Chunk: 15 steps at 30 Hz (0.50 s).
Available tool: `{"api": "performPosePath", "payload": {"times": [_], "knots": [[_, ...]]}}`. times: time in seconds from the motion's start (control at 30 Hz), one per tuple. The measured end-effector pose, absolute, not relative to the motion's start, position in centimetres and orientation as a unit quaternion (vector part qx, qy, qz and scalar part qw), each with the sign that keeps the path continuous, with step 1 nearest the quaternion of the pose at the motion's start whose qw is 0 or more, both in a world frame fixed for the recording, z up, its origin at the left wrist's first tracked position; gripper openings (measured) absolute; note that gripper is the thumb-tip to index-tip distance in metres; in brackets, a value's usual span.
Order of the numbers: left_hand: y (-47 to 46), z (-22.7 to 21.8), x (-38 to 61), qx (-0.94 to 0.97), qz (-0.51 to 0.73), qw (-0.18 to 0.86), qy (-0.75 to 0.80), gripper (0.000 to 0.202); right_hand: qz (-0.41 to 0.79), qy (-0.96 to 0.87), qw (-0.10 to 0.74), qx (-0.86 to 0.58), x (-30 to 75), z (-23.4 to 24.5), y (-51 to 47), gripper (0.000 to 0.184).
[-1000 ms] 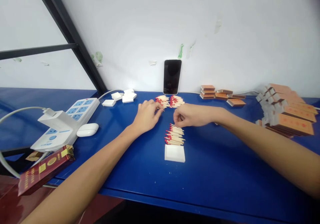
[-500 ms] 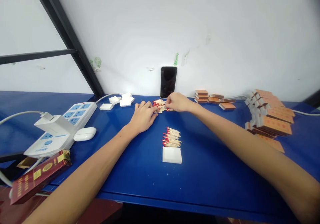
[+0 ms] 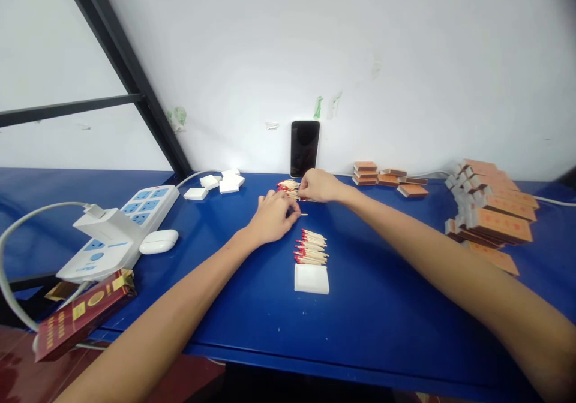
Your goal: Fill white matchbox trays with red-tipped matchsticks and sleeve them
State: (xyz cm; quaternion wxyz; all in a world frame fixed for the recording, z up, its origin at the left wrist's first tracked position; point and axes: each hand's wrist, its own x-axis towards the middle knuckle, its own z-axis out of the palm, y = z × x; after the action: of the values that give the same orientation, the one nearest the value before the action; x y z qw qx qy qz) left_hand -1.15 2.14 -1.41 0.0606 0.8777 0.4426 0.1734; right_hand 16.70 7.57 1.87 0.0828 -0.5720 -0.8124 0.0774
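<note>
My left hand (image 3: 275, 217) is closed in a pinch on a single match (image 3: 305, 214), whose pale stick pokes out to the right of the fingertips. Beyond it lies a loose pile of red-headed matches (image 3: 288, 186). My right hand (image 3: 320, 186) reaches into the right side of this pile with its fingers pinched together; what is between the fingertips is hidden. Nearer to me, a row of matches (image 3: 312, 247) lies side by side, heads to the left. Just below that row sits a white matchbox tray (image 3: 312, 279).
A phone (image 3: 305, 148) leans against the wall behind the pile. Several white trays (image 3: 229, 184) lie at the back left, by a power strip (image 3: 148, 205) and an earbud case (image 3: 159, 241). Orange matchboxes (image 3: 501, 223) are stacked on the right, with more matchboxes (image 3: 365, 173) at the back.
My left hand has drawn back from the pile towards me and slightly right, now with a match in its fingers. My right hand stays at the pile. The view has shifted slightly.
</note>
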Motion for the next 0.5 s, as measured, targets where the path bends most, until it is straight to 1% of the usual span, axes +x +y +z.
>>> {"api": "performPosePath", "payload": {"times": [0.17,0.27,0.4,0.5], "knots": [[0.5,-1.0,0.3,0.884,0.170,0.131,0.415,0.023,0.081,-0.805,0.074,-0.584,16.1,1.5,7.6,0.024],[-0.2,-0.5,0.2,0.897,0.162,0.139,0.388,0.027,0.088,-0.788,0.074,-0.605,16.1,1.7,7.6,0.026],[-0.9,0.0,-0.3,0.915,0.154,0.150,0.341,0.033,0.092,-0.770,0.109,-0.622,16.6,3.2,6.5,0.020],[-1.3,0.3,-0.8,0.911,0.154,0.180,0.338,0.035,0.100,-0.782,0.137,-0.600,17.4,4.5,4.9,0.016]]}}
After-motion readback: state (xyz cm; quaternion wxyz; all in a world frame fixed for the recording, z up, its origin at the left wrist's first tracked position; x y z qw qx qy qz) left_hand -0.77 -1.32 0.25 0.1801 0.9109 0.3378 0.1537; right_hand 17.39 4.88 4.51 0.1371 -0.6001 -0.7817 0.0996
